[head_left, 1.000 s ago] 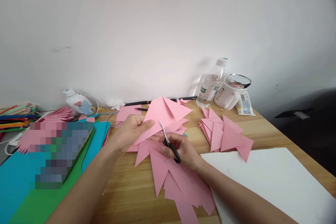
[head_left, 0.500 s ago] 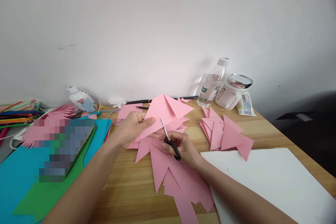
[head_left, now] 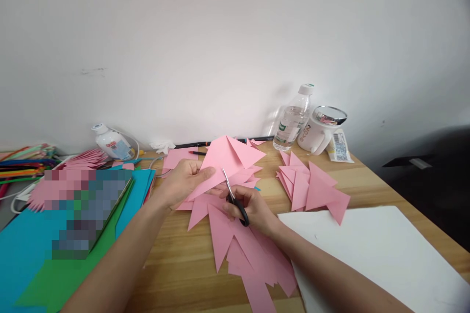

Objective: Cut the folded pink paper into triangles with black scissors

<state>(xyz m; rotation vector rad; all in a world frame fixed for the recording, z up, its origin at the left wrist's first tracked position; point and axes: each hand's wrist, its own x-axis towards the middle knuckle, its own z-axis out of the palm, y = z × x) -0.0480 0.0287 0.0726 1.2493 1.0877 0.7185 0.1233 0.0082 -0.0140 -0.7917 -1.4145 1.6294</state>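
My forearms (head_left: 113, 249), cut off by the bottom edge, reach over a wooden desk (head_left: 169, 259) and loose pink pieces (head_left: 251, 254). My right hand (head_left: 255, 208) is curled around the black handles of scissors (head_left: 241, 211), blades pointing away. My left hand (head_left: 187, 183) pinches a folded pink sheet (head_left: 220, 156), thumb on top, fingertips hidden underneath. The sheet is above more pink paper; one blade overlaps its near edge, the other I cannot make out. Compared with half a second ago, both grips match; only the view has shifted slightly. Leftward, pixels mask a flat object (head_left: 91, 215). Farther off stands a bottle (head_left: 288, 129).
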